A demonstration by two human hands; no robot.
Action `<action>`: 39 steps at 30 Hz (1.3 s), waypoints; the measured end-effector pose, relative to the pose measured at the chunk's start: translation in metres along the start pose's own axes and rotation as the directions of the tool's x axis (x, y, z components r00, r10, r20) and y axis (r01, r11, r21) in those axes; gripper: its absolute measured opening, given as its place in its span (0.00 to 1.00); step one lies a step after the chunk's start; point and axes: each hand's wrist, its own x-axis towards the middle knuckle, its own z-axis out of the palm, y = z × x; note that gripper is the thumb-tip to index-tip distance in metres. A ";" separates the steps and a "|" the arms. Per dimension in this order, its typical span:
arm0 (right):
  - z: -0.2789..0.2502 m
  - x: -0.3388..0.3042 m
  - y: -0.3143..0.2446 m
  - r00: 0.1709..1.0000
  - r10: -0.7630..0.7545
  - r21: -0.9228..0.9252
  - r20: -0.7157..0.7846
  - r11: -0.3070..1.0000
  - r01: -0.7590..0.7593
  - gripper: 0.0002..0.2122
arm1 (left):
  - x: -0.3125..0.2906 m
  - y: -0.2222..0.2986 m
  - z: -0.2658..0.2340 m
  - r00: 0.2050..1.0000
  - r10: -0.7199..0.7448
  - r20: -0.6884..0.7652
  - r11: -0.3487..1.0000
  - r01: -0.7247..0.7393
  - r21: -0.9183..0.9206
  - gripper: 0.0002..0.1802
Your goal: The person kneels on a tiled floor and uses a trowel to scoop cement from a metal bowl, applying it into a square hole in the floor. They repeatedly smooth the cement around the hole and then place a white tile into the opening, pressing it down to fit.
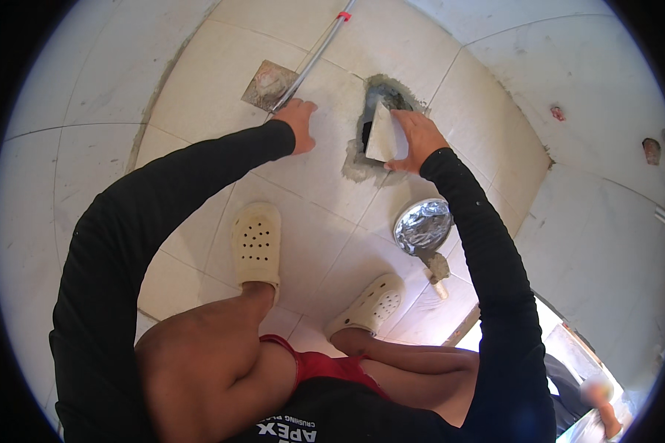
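In my right hand [420, 142] is a pale cut piece of tile [380, 134], tilted on edge with the thumb and fingers on its sides. It stands over a rectangular hole [393, 94] in the tiled floor, with rough grey mortar around it. My left hand [301, 127] is held over the floor to the left, fingers bent and thumb apart, with nothing seen in it. Right beside that hand is the lower end of a long metal pole [319, 55]. A brownish square patch [267, 83] lies by the pole's end; I cannot tell whether it is a loose piece or a recess.
A round foil-lined container [423, 226] stands near my right forearm, beside a mortar-smeared tool with a light handle [440, 286]. My feet, in cream clogs [257, 242], are on the floor tiles. Pale walls rise on both sides. Another person [602, 402] is at the lower right.
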 end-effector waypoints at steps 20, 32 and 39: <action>0.048 0.007 0.007 0.990 0.004 -0.046 0.144 0.999 0.003 0.52 | -0.026 0.012 0.009 0.987 -0.009 0.160 0.919 -0.055 0.391 0.47; 0.054 0.011 0.010 0.994 -0.026 -0.039 0.107 0.999 0.031 0.51 | -0.028 0.011 0.016 0.989 -0.009 0.150 0.908 -0.055 0.415 0.49; 0.056 0.011 0.010 0.997 -0.041 -0.025 0.071 0.999 0.043 0.47 | -0.030 0.004 0.023 0.993 0.036 0.110 0.908 -0.079 0.411 0.47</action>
